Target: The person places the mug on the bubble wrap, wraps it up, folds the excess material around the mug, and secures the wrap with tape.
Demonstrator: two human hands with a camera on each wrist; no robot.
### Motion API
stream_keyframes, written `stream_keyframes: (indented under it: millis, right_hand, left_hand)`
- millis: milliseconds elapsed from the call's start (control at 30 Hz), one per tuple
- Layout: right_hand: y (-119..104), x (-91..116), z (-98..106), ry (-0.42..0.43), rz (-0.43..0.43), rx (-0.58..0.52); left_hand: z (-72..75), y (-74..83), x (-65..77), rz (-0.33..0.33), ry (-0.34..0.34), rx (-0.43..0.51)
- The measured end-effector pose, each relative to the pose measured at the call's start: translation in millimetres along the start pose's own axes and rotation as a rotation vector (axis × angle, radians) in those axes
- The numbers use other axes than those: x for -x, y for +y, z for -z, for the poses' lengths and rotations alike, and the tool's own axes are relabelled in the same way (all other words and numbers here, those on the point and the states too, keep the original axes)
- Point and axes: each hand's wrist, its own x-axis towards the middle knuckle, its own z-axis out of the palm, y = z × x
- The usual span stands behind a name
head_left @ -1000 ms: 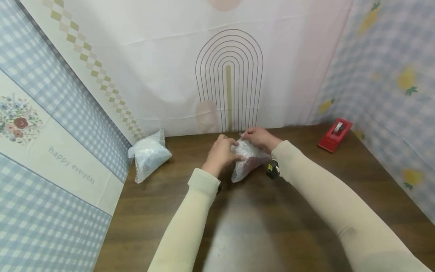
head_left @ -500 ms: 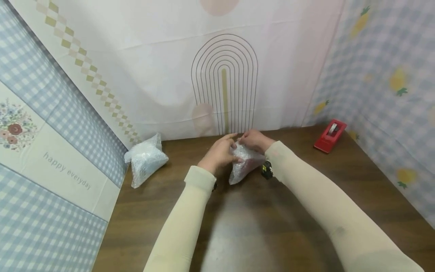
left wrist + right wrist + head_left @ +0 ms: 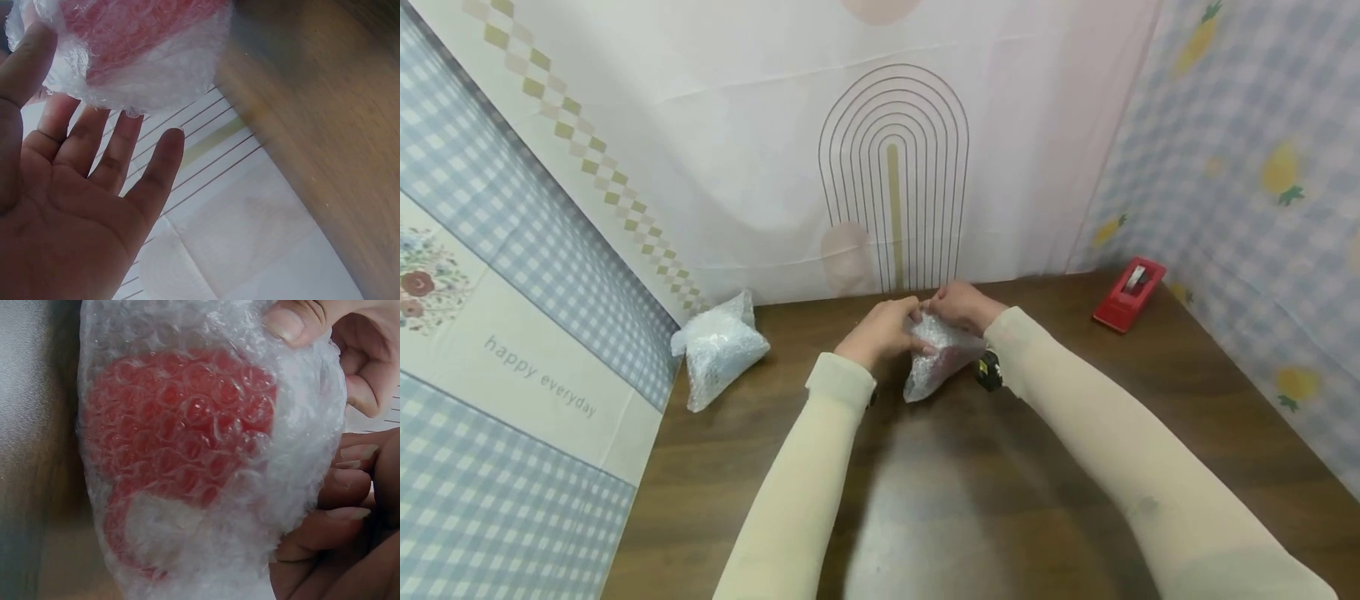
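A red mug [image 3: 181, 419] with a curved handle shows through the bubble wrap [image 3: 306, 406] around it in the right wrist view. In the head view this wrapped bundle [image 3: 934, 367] stands near the back of the table, between both hands. My left hand [image 3: 883, 332] pinches the wrap's upper left side, thumb on the near face and fingers behind. The left wrist view shows its thumb [image 3: 34, 62] on the plastic and the little finger extended apart. My right hand [image 3: 962, 305] holds the gathered wrap at the top edge with curled fingers [image 3: 344, 515].
Another bubble-wrapped bundle [image 3: 722, 350], whitish, lies at the back left of the wooden table [image 3: 760, 467]. A red tape dispenser [image 3: 1130, 293] stands at the back right. A patterned cloth [image 3: 760, 150] hangs right behind the table's far edge.
Both hands stay at the top of the wrapped mug. The left fingers have drawn in closer to the right hand. The head view has shifted slightly.
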Motion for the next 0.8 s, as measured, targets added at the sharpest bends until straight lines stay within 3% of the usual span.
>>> stream_keyframes:
  millis: [300,500,800]
  right_hand:
    - [4.7,12.8,5.5,-0.062,-0.016,-0.192]
    - [2.0,23.2,9.7,-0.099,0.01,-0.193]
    - [-1.5,31.4,11.8,-0.153,-0.045,-0.253]
  left_hand:
    - [0.9,2.4,-0.1,0.042,-0.002,-0.002]
    - [2.8,5.8,-1.7,0.074,0.009,-0.046]
    - [0.8,7.5,-0.5,0.079,0.004,-0.062]
